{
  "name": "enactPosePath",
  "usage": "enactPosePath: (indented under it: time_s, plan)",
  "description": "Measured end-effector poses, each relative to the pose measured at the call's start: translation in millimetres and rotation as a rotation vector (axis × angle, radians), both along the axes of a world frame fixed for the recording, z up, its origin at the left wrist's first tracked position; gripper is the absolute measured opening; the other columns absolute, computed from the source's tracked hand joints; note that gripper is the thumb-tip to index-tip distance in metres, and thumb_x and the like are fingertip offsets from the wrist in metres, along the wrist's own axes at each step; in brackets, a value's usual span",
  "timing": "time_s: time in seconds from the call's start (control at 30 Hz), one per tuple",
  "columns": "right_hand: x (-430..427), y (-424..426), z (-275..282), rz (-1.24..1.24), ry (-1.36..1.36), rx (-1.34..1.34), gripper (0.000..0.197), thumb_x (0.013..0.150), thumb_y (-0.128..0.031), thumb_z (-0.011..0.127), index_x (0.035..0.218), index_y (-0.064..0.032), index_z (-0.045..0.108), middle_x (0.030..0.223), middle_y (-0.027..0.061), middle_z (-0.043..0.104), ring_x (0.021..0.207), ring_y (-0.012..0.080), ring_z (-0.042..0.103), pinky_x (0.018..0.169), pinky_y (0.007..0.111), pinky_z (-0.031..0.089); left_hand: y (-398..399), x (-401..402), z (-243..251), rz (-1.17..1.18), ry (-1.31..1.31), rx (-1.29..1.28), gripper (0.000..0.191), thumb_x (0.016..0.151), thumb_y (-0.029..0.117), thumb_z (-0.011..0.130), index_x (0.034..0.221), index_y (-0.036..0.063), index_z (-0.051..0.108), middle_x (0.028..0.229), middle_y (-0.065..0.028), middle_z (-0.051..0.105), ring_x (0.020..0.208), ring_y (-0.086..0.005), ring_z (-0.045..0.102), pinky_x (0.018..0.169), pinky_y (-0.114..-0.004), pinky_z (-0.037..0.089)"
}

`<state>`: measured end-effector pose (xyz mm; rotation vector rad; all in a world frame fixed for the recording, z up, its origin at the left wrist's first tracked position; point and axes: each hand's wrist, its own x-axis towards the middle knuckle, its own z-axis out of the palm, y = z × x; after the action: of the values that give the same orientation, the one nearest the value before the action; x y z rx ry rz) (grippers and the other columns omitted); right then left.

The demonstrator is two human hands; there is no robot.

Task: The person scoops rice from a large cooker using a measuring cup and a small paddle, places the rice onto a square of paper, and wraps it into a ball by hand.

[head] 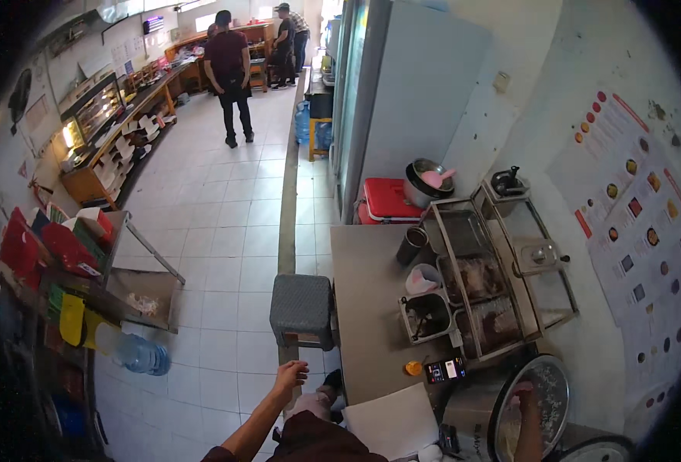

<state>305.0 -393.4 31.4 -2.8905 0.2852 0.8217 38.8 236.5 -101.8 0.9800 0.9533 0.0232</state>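
Observation:
My left hand (292, 374) hangs loosely over the tiled floor. Its fingers are slightly curled and hold nothing; it is left of the metal table (369, 289) and below a grey plastic stool (301, 306). At lower right, my right hand (526, 398) reaches into the mouth of a large steel pot (473, 424). Something pinkish shows at the fingers, but I cannot tell whether they grip it. A white board (395, 418) lies at the table's near edge. Beyond it are a phone (445, 370) and a small orange-yellow container (413, 368).
A metal-framed case (461, 277) holds food trays. Beside it stand a rectangular metal container (426, 317) and a dark cup (413, 245). A red cooler (387, 196) is behind. A water jug (143, 353) lies at left. A person (227, 63) stands in the aisle.

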Motion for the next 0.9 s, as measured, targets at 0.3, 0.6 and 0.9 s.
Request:
enactPosePath:
  time_s: [0.3,0.6,0.9]
  plan:
    - [-7,-35,-20,-0.070,-0.242,0.128,0.027,0.073,-0.024,0.070,0.087,-0.0015,0.066,0.083,0.0163,0.066,0.073,0.0271,0.066,0.066,0.042,0.052,-93,86,44,-0.531,-0.289,-0.024,0.025,0.094,0.029,0.060,0.109,0.0089,0.065,0.090,0.0002,0.064,0.079,-0.0092,0.058,0.067,-0.023,0.046]
    - [-60,-75,156,0.282,-1.042,-0.115,0.025,0.073,-0.017,0.070,0.090,-0.0006,0.064,0.094,0.0166,0.064,0.079,0.0294,0.065,0.069,0.039,0.050,-195,128,175,-0.983,-0.645,-0.072,0.042,0.095,0.031,0.059,0.129,0.0063,0.055,0.113,-0.0049,0.062,0.108,-0.0153,0.057,0.090,-0.029,0.044]
    - [-204,175,249,0.580,-1.063,0.047,0.024,0.075,-0.005,0.067,0.097,0.0009,0.063,0.090,0.0162,0.058,0.079,0.0334,0.061,0.068,0.038,0.049,-321,94,245,-1.230,-0.910,-0.682,0.051,0.095,0.027,0.058,0.139,0.0074,0.041,0.114,-0.0068,0.059,0.109,-0.0170,0.056,0.097,-0.030,0.043]
